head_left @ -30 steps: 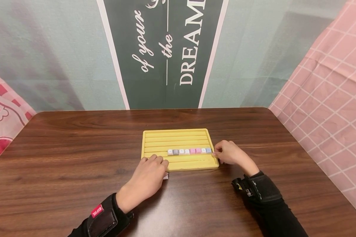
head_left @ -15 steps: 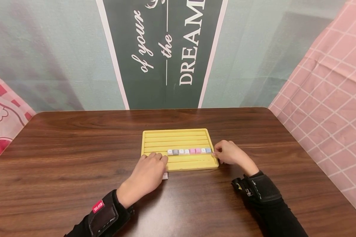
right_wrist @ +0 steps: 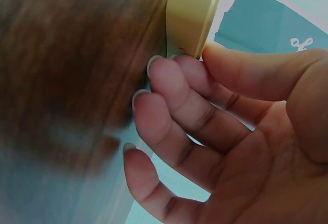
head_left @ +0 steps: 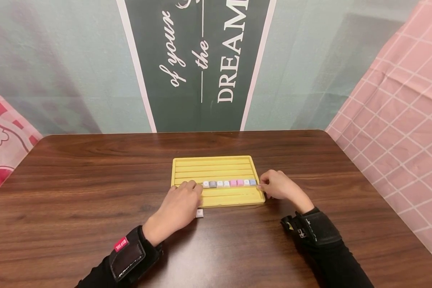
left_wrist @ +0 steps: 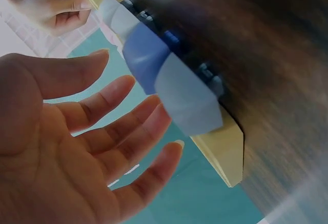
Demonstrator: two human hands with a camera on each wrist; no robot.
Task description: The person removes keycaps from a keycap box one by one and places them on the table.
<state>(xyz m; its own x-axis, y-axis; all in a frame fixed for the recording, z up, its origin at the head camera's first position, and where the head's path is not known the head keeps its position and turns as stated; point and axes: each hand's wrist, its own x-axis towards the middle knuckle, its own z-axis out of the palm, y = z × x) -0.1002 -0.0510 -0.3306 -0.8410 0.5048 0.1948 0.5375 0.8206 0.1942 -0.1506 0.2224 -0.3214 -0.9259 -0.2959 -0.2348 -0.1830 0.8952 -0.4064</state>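
A yellow ridged tray [head_left: 216, 163] lies on the table, with a row of white, grey, pink and blue keycaps [head_left: 233, 183] along one groove. My left hand [head_left: 178, 208] is over the tray's front left part, beside the row's left end. In the left wrist view its fingers are loosely bent and spread, nothing visible between them. A pale keycap [head_left: 199, 213] rests on the table just before the tray; the left wrist view shows more, including a blue keycap [left_wrist: 145, 57]. My right hand [head_left: 279, 185] pinches the tray's right edge between thumb and forefinger.
The dark wooden table [head_left: 104, 172] extends around the tray on all sides. Behind it hangs a cloth backdrop [head_left: 299, 72] with lettering, and a pink checked cloth [head_left: 399, 120] runs along the right. Black straps are on both wrists.
My left hand has shifted slightly forward and left over the tray, uncovering more of the pale keycap on the table. The right hand keeps its place at the tray's edge.
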